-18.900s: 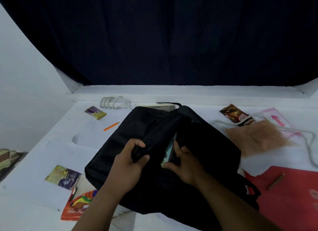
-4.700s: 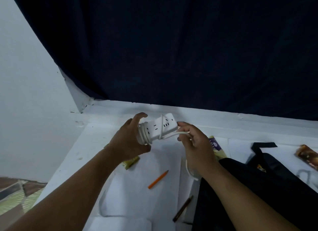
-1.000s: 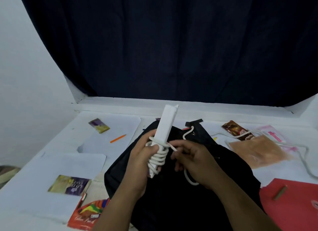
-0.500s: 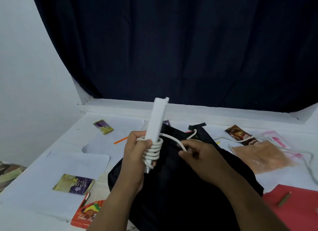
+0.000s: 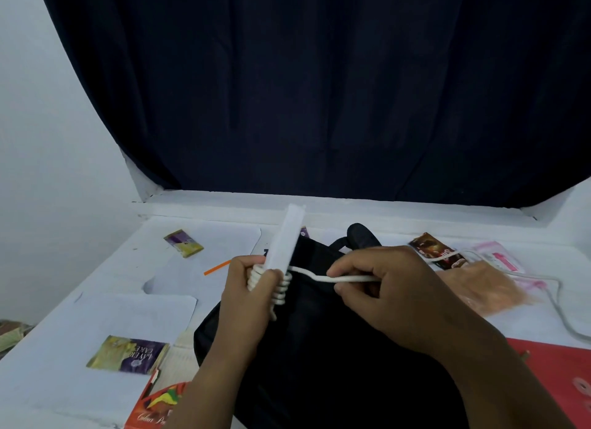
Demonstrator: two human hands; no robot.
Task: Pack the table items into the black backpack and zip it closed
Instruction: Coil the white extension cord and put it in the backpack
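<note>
1. The left hand (image 5: 252,294) grips the white power strip (image 5: 286,236) upright above the black backpack (image 5: 319,348), long axis pointing away.
2. The right hand (image 5: 383,288) pinches the cord (image 5: 319,276), seemingly taut, rightward of the coils.

A matte black fabric backpack (image 5: 319,348) lies on the white tabletop (image 5: 105,278). The rectangular plastic power strip (image 5: 284,236) and its coiled round cord (image 5: 335,279) are white. A thin orange pencil (image 5: 217,267), a purple-and-yellow foil snack packet (image 5: 128,354) and a flat red folder (image 5: 556,377) add colour before a plain navy cloth curtain (image 5: 319,86).
</note>
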